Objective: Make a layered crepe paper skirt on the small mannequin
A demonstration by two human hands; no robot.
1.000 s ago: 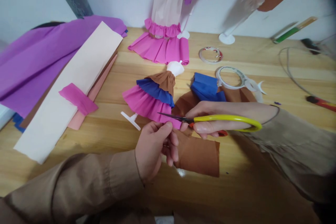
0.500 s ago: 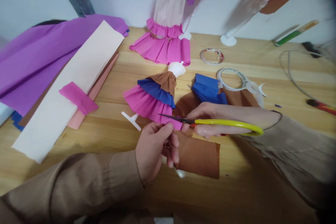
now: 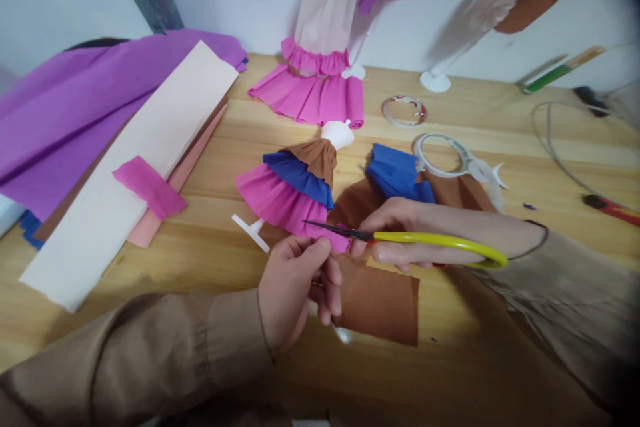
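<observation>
My right hand point(image 3: 410, 233) grips yellow-handled scissors point(image 3: 425, 240), blades pointing left and nearly closed. Their tips reach the pink hem of a small paper dress point(image 3: 290, 183) with pink, blue and brown ruffles on a white mannequin lying on the wooden table point(image 3: 225, 260). My left hand point(image 3: 297, 287) is closed in a pinch just below the blades, at the edge of a brown crepe paper sheet point(image 3: 383, 300); what the fingertips pinch is too small to make out.
Purple crepe paper point(image 3: 75, 113), a cream strip point(image 3: 130, 167) and a pink scrap point(image 3: 150, 187) lie at the left. A blue paper piece point(image 3: 395, 170), two tape rings point(image 3: 443, 153), a pink pleated skirt point(image 3: 310, 97) and standing dress forms sit behind. A cable and red-handled tool point(image 3: 610, 207) lie right.
The scissors and my right hand have shifted slightly down and right with the view; the blades look a little more closed. My left hand stays pinched in place.
</observation>
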